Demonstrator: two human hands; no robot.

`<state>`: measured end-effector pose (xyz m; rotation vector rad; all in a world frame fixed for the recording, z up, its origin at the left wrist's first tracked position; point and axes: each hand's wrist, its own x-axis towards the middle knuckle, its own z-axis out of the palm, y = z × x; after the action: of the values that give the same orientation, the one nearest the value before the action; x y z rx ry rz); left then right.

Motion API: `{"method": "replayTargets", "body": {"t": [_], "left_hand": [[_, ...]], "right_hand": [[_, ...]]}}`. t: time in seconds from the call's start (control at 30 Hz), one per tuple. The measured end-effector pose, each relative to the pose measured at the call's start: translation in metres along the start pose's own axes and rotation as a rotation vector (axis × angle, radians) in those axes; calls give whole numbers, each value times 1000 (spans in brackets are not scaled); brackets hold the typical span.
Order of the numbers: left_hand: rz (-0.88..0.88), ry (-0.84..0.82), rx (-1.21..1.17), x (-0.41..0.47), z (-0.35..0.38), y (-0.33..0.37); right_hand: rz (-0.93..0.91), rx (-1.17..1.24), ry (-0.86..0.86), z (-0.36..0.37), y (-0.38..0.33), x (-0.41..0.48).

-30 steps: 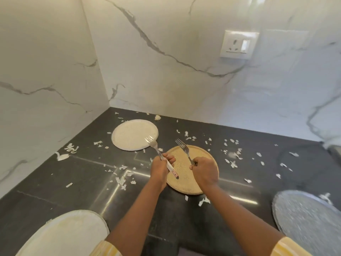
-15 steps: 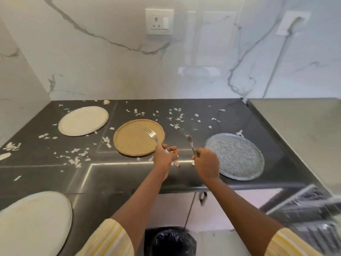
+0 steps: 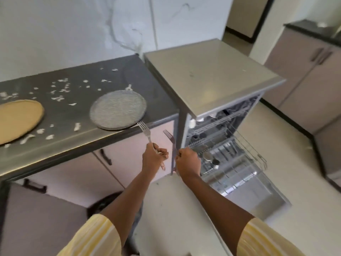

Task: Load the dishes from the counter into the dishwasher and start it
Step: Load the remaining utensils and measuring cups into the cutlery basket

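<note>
Slim steel fork (image 3: 145,132) gripped in the left hand (image 3: 154,157), second steel fork (image 3: 170,138) gripped in the right hand (image 3: 188,160), both beside the open grey dishwasher (image 3: 212,76). Light, stiff, probably slippery: best held by the handles.

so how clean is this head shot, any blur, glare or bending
Head view: motion blur softens everything, most the white scraps and the open dishwasher's wire racks; the steel fork in the left hand and a second fork in the right hand are readable; a sheen runs along the dark grey countertop's front edge; the wide lens tilts and bows straight edges.
</note>
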<state>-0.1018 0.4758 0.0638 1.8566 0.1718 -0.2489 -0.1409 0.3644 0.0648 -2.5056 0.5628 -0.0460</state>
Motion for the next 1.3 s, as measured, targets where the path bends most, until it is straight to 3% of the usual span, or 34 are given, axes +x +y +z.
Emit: {"method": "replayTargets", "body": {"t": [0.27, 0.67, 0.8, 0.97, 1.13, 1.3], "left_hand": [[-27, -248, 166, -4, 115, -7], [-21, -621, 434, 112, 231, -23], [-16, -681, 574, 142, 277, -33], [-71, -719, 573, 173, 350, -54], [-246, -741, 510, 212, 427, -104], [-228, -716, 586, 257, 494, -158]], "right_hand": [[267, 32, 38, -17, 100, 12], [612, 154, 63, -18, 184, 116], [732, 184, 40, -13, 225, 149], [838, 225, 3, 2, 297, 186], [913, 277, 28, 32, 368, 230], [944, 306, 70, 81, 425, 279]]}}
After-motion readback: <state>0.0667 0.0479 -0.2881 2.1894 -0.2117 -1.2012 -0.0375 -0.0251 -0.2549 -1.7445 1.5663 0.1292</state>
